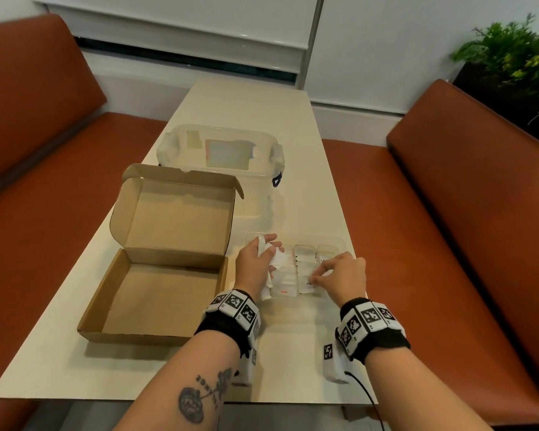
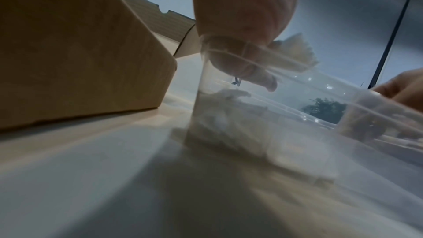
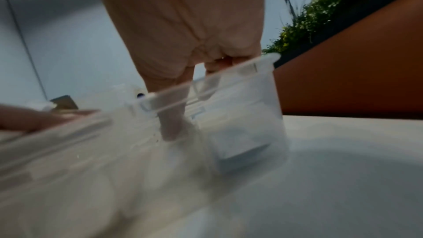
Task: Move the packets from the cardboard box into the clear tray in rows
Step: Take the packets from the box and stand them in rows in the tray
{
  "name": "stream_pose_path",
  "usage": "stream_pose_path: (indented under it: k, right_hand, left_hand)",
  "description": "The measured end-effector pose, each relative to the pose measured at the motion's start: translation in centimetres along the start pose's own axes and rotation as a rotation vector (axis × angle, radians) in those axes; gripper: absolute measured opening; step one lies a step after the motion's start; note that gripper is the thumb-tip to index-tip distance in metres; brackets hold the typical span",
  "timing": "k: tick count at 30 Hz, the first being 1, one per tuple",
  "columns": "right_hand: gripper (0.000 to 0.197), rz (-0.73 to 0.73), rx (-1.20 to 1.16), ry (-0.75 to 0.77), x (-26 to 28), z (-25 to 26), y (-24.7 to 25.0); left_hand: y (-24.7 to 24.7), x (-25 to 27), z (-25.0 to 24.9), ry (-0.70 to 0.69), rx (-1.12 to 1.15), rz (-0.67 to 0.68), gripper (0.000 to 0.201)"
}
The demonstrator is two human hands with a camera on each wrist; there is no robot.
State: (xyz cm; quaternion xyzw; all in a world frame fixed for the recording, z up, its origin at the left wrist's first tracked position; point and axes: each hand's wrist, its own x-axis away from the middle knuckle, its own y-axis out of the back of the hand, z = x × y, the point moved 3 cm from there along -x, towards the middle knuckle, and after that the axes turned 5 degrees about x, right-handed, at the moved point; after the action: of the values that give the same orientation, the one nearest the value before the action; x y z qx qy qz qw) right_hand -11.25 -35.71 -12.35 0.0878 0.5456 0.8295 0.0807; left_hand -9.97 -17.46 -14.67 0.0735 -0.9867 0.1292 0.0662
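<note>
A spill is judged the main risk: several packets are bunched loosely in the left hand, and one could slip out crooked and upset the rows already laid in the clear tray. A single packet at the tray's 5 o'clock side is pinched by the right hand. The cardboard box, at the tray's 9 o'clock on the desk, is seen emptied; a lidded clear tub stands at 12 o'clock.
</note>
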Motion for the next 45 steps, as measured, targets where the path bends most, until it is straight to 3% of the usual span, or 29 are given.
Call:
stream_pose_path:
  k: [4, 10, 18, 20, 22, 25, 30, 38, 41, 45]
  right_hand:
    - [0.019, -0.012, 0.216, 0.063, -0.2, 0.3, -0.7]
    - [0.024, 0.007, 0.302, 0.187, -0.2, 0.7, -1.3]
    - [0.022, 0.073, 0.368, 0.153, -0.4, 1.0, -1.3]
    - [0.019, 0.024, 0.263, 0.155, -0.2, 1.3, -1.1]
    - [0.012, -0.032, -0.007, 0.178, 0.0, 2.2, -0.7]
    - [0.006, 0.078, -0.437, 0.170, 0.4, 4.1, -0.7]
    - [0.009, 0.189, -0.692, 0.037, 0.4, 5.0, -1.0]
    - [0.012, 0.062, -0.777, -0.032, -0.5, 2.5, 0.5]
    - [0.012, 0.085, -0.790, -0.021, -0.3, 2.3, 0.8]
    - [0.010, 0.175, -0.678, 0.038, 0.4, 2.8, 0.1]
  left_hand:
    - [0.1, 0.1, 0.0, 0.001, -0.013, -0.003, 0.024]
    - [0.0, 0.2, -0.3, 0.001, -0.008, -0.002, 0.020]
    - [-0.2, 0.3, -0.4, 0.018, 0.011, 0.030, 0.022]
    - [-0.2, 0.3, -0.4, 0.030, 0.025, 0.037, 0.021]
    - [-0.3, 0.4, -0.3, 0.045, 0.047, 0.047, 0.023]
    - [-0.3, 0.4, -0.4, 0.075, 0.097, 0.067, 0.026]
    - [-0.3, 0.5, -0.5, 0.125, 0.174, 0.089, 0.028]
    - [-0.2, 0.2, -0.2, 0.065, 0.086, -0.021, 0.026]
    - [-0.2, 0.0, -0.2, 0.025, -0.001, -0.013, 0.027]
    - [0.0, -0.1, -0.3, 0.013, 0.069, -0.058, 0.026]
